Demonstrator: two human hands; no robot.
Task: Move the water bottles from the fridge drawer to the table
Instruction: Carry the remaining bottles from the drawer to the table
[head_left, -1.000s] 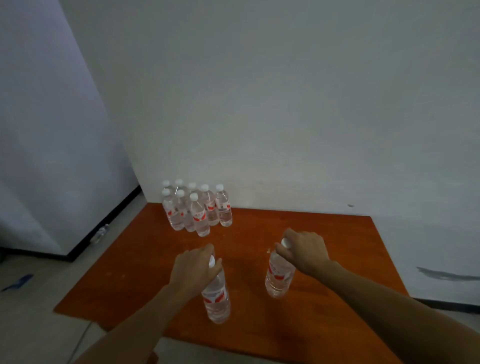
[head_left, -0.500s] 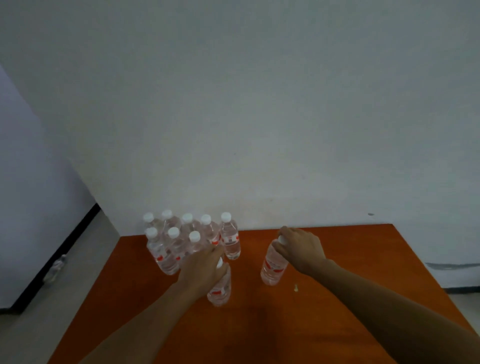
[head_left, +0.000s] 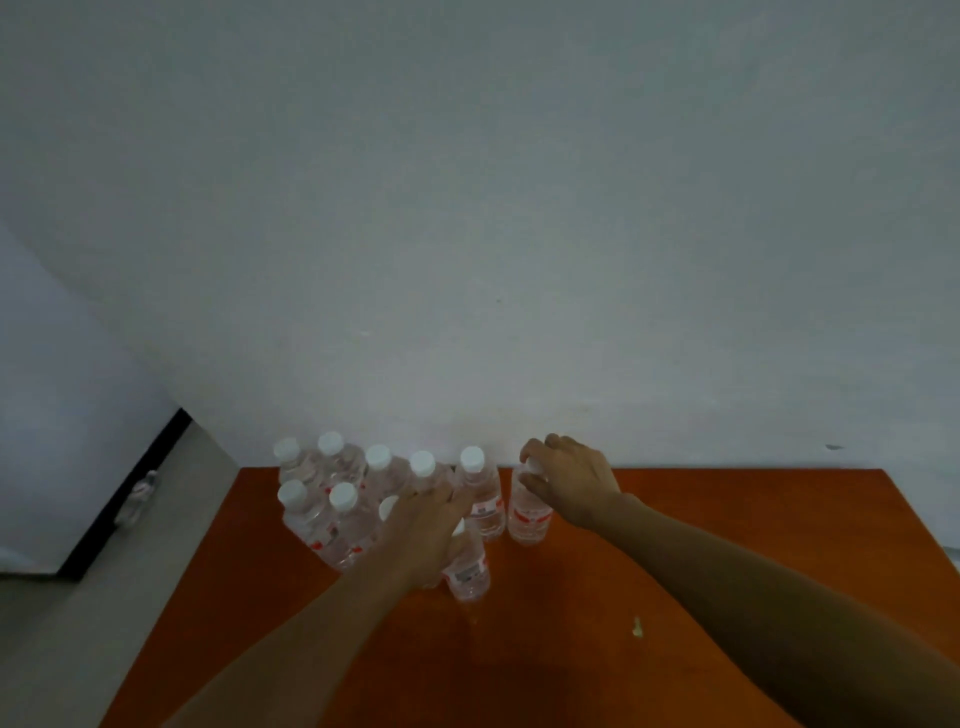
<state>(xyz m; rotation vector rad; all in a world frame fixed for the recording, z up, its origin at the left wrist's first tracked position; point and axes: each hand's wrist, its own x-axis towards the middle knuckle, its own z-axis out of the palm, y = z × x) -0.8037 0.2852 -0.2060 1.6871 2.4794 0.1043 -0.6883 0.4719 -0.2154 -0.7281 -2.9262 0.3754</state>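
Several clear water bottles (head_left: 340, 499) with white caps and red labels stand grouped at the far left of the orange-brown table (head_left: 727, 499). My left hand (head_left: 426, 530) grips the top of one bottle (head_left: 467, 571) standing at the front right of the group. My right hand (head_left: 569, 483) holds the cap of another bottle (head_left: 527, 519), which stands on the table just right of the back row. The fridge drawer is out of view.
A white wall runs right behind the table's far edge. On the left, a grey floor and a black skirting board; one bottle (head_left: 136, 496) lies on the floor there. A small pale speck (head_left: 636, 627) lies on the table near my right forearm.
Both hands carried their bottles away from me to the group at the far left. Both bottles now stand beside the others; the view has tilted upward.
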